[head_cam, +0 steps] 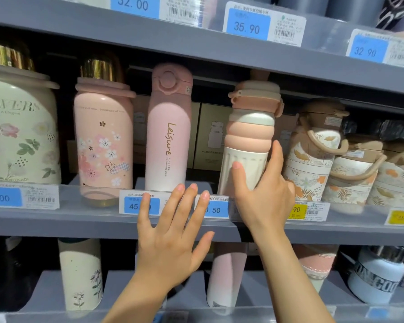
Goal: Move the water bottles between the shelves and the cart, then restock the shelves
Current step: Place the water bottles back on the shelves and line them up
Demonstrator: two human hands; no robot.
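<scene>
From the head camera, the right hand [264, 194] curls round the foot of a ribbed peach-and-white bottle [248, 138] standing on the middle shelf [56, 221], seemingly gripping it. The left hand [170, 231] lies flat, fingers spread, against the shelf's price strip, holding nothing.

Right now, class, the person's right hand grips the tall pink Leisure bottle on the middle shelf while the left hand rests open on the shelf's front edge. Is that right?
Not quite. The head view shows the right hand gripping the ribbed pink-and-white bottle, not the Leisure bottle, which stands untouched beside it. The left hand does rest open on the middle shelf's front edge.
</scene>
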